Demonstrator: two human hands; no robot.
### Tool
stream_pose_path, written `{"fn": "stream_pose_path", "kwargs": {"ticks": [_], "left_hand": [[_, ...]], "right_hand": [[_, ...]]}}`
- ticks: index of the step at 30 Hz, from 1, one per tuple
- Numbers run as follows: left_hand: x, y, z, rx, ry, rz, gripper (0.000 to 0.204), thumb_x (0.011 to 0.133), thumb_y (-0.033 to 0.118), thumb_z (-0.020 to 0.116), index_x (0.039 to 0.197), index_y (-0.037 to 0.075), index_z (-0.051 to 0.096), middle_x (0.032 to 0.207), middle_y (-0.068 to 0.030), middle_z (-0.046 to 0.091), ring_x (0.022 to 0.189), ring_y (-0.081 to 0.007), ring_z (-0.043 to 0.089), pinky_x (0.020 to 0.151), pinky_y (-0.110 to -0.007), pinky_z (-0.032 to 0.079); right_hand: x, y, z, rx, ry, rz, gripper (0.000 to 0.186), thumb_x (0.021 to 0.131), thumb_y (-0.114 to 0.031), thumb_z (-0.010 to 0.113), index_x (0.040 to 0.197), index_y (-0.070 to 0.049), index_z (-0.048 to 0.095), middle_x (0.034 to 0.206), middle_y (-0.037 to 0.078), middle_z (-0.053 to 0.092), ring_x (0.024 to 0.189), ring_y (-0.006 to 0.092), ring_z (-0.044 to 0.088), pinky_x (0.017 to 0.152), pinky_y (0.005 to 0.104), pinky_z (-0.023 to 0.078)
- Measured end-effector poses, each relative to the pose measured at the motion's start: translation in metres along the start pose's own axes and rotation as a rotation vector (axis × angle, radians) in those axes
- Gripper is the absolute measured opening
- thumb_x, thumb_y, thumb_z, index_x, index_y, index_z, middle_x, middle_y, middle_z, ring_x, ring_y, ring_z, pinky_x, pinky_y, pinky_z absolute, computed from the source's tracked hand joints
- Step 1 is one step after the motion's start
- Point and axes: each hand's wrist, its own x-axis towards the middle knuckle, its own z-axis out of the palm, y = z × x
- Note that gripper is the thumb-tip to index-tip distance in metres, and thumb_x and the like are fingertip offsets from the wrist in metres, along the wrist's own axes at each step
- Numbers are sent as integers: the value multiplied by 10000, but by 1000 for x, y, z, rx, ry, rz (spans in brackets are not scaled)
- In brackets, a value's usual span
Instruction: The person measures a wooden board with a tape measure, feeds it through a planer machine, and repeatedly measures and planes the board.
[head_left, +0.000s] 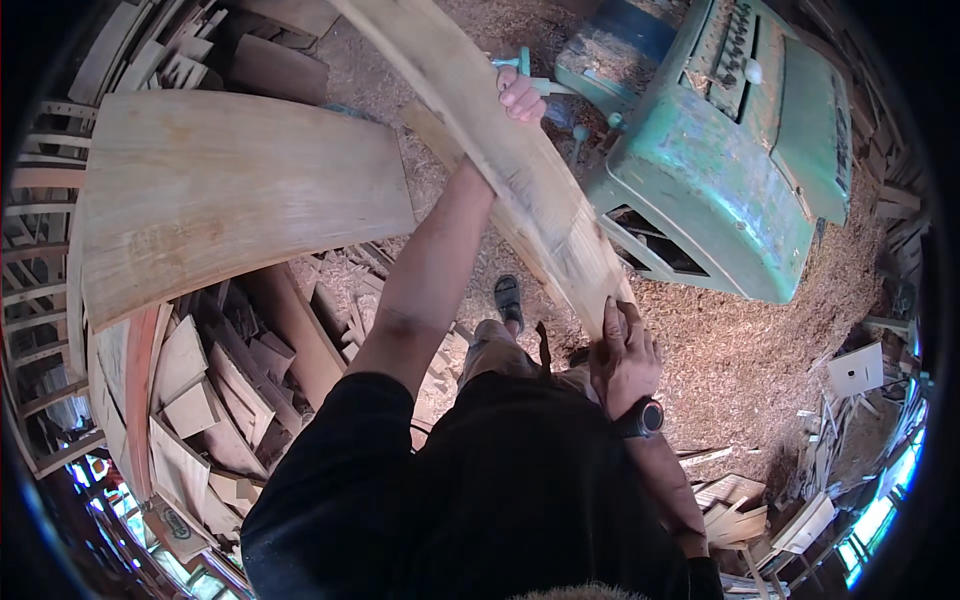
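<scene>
A long pale wooden plank [500, 140] slants in front of me, from the top of the view down to near my waist. My left forearm passes beneath it, and the fingers of my left hand [521, 97] curl up round its right edge, closed on it. Near the plank's close end, my right hand [627, 355] grips it with bent fingers; a dark watch [643, 417] is on that wrist. Along the plank's left side a second strip of wood [435, 135] shows; whether it is a separate board I cannot tell.
A green machine [715, 190] stands close on the right of the plank. To the left lies a wide wooden board [240, 190] above piled offcuts [215, 400]. Wood shavings [730, 350] cover the floor, with more scraps [735, 505] at lower right.
</scene>
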Motion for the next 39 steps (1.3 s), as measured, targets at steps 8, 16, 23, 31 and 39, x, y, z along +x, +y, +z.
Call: {"fn": "stream_pose_path", "kwargs": {"ticks": [8, 16, 23, 31, 39], "left_hand": [[-19, 20, 9, -78, -72, 60, 188, 964, 217, 478, 864, 61, 514, 701, -13, 505, 636, -151, 484, 670, -282, 412], [-26, -20, 32, 587, 1064, 408, 728, 984, 610, 340, 1326, -27, 425, 1049, -148, 547, 960, -220, 612, 780, -355, 593], [-43, -56, 23, 863, 1181, 402, 750, 955, 632, 441, 1081, -84, 629, 950, -154, 659, 888, -206, 614, 781, -333, 493], [-28, 58, 32, 240, 707, 210, 842, 886, 602, 584, 1421, -11, 370, 1302, -178, 545, 1190, -319, 564, 1022, -465, 460], [-33, 108, -54, 416, 1124, 210, 770, 837, 524, 707, 1387, 62, 429, 1299, -144, 565, 1185, -304, 565, 994, -480, 484]], "right_hand": [[9, -24, 2, 18, -3, 55, 798, 739, -171, 718, 1475, -218, 413, 1365, 144, 519, 1078, 347, 593, 884, 466, 473], [26, 23, -14, 24, -176, 139, 450, 732, -217, 784, 1135, -63, 659, 1047, 154, 691, 886, 347, 672, 774, 412, 541], [55, 24, -16, 89, -269, 267, 366, 736, -239, 795, 1028, -54, 676, 794, 133, 680, 700, 291, 668, 619, 396, 515], [71, 100, 29, 916, -657, 399, 327, 772, -53, 791, 1074, 11, 683, 970, 59, 721, 835, 149, 675, 787, 300, 532], [146, 74, 7, 876, -681, 411, 243, 675, -119, 859, 858, -38, 721, 814, 26, 691, 760, 119, 624, 705, 279, 474]]}}
